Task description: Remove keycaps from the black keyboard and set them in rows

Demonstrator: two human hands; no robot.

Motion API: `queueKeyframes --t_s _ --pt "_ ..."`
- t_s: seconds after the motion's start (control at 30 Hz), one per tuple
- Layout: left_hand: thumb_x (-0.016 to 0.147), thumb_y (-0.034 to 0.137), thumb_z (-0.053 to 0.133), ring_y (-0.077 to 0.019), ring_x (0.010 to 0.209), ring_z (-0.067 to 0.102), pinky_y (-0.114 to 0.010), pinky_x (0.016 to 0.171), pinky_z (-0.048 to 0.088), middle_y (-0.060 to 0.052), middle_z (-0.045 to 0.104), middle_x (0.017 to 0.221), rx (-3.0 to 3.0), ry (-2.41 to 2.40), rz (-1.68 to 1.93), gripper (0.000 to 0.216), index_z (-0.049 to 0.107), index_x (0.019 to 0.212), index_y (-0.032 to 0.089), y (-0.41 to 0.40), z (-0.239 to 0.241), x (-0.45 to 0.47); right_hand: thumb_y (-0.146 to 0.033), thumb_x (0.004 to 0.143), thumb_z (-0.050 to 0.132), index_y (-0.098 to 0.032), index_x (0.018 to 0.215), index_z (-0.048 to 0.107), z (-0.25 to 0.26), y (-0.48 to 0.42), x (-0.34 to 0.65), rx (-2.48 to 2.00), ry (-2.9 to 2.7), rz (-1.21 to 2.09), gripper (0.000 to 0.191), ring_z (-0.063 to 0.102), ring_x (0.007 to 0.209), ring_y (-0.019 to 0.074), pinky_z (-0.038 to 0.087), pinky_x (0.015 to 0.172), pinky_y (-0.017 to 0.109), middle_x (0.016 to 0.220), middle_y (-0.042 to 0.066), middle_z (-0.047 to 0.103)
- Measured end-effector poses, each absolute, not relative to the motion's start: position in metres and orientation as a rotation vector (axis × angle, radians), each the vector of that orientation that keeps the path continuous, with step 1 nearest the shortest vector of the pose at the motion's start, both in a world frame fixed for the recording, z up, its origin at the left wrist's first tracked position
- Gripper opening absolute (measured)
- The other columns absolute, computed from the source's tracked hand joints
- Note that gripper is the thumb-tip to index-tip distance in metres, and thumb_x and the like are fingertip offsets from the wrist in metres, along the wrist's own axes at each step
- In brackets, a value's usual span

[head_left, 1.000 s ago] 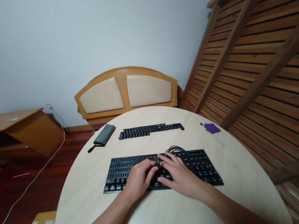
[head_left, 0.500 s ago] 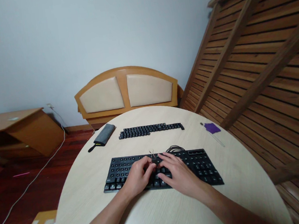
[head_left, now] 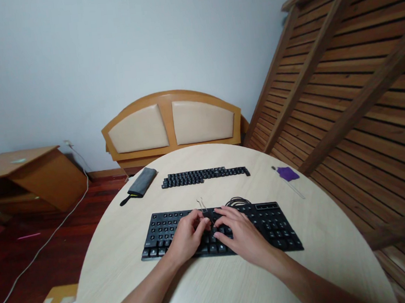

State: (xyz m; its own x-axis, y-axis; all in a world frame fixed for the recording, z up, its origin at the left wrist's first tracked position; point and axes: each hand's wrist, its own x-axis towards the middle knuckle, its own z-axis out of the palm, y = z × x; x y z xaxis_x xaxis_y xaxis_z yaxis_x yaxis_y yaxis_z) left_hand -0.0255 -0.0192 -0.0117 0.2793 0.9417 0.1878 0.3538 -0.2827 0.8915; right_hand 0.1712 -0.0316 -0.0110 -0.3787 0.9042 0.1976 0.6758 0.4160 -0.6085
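Note:
A black keyboard lies across the round light-wood table, its coiled cable at the back edge. Both hands sit over its middle keys. My left hand is closed in a pinch on a thin wire key puller, whose two prongs stick up and lean slightly left. My right hand lies on the keys just right of it, fingers stretched out and spread, index tip close to the puller. Farther back lie rows of loose black keycaps.
A grey pouch lies at the back left of the table and a purple-headed tool at the right. Behind stand a padded wooden headboard, a leaning slatted frame, and a low cabinet on the left.
The wire puller has risen from between my hands and now stands higher, tilted left. My left fingers have curled tighter around it. My right hand has barely shifted.

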Motion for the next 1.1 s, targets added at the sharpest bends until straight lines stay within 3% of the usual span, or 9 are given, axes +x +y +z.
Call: queueKeyframes --t_s 0.23,0.53,0.7,1.1 --pt "0.094 0.037 0.053 -0.0163 0.071 0.062 -0.025 0.068 0.046 -0.002 0.067 0.075 1.722 1.129 1.032 0.023 0.056 0.084 0.017 -0.0196 -0.0144 -0.0257 -0.020 0.085 0.067 -0.024 0.099 0.067 -0.0123 -0.0311 0.1720 -1.226 -2.141 0.588 0.014 0.048 0.128 0.0259 0.038 0.104 0.045 0.112 0.005 0.069" --pt "0.094 0.036 0.054 -0.0163 0.071 0.062 -0.026 0.068 0.047 -0.002 0.067 0.075 1.733 1.126 1.044 0.022 0.058 0.085 0.017 -0.0212 -0.0153 -0.0261 -0.012 0.081 0.070 -0.023 0.100 0.062 -0.0126 -0.0323 0.1685 -1.178 -2.098 0.606 0.023 0.060 0.104 0.0213 0.046 0.092 0.036 0.105 0.004 0.066" --pt "0.094 0.036 0.054 -0.0156 0.069 0.061 -0.025 0.067 0.046 -0.001 0.065 0.074 1.752 1.120 1.045 0.022 0.057 0.084 0.017 -0.0213 -0.0142 -0.0256 -0.016 0.086 0.069 -0.025 0.095 0.066 -0.0158 -0.0316 0.1691 -1.110 -2.156 0.569 0.013 0.056 0.113 0.0225 0.043 0.097 0.038 0.103 0.002 0.069" --pt "0.094 0.036 0.052 -0.0160 0.072 0.062 -0.025 0.069 0.047 -0.001 0.066 0.075 1.722 1.111 1.033 0.021 0.054 0.085 0.018 -0.0225 -0.0129 -0.0264 -0.023 0.089 0.066 -0.025 0.096 0.070 -0.0097 -0.0325 0.1692 -1.131 -2.131 0.614 0.008 0.060 0.105 0.0210 0.047 0.093 0.035 0.102 0.004 0.070"
